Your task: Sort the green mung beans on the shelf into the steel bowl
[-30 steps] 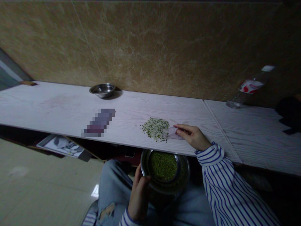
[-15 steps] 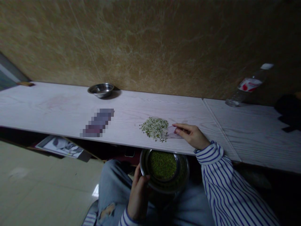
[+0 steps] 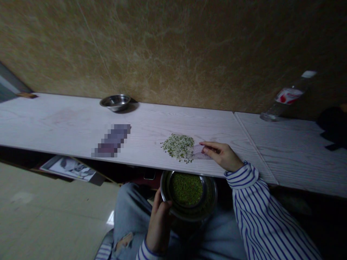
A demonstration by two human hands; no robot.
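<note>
My right hand [image 3: 221, 154] pinches a thin clear plastic protractor [image 3: 198, 153], which lies flat on the white table. Its left edge touches a spread-out pile of white rice grains mixed with green beans [image 3: 177, 147]. Below the table's front edge, my left hand [image 3: 160, 224] grips the left rim of a steel bowl [image 3: 211, 196] held over my lap. Many small green beans [image 3: 187, 188] cover the bottom of this bowl. The fingertips of my left hand are partly hidden behind the rim.
Near the wall stands a small steel bowl [image 3: 116, 103]. A blurred-out flat object [image 3: 111, 141] lies left of the pile. At the right, a plastic bottle [image 3: 286, 96] stands beside dark items [image 3: 333, 124]. A phone [image 3: 149, 175] lies beneath the tabletop [image 3: 67, 119].
The view has shifted very slightly. Both hands keep their grips, and the pile, the protractor and the bowl of beans look nearly the same.
</note>
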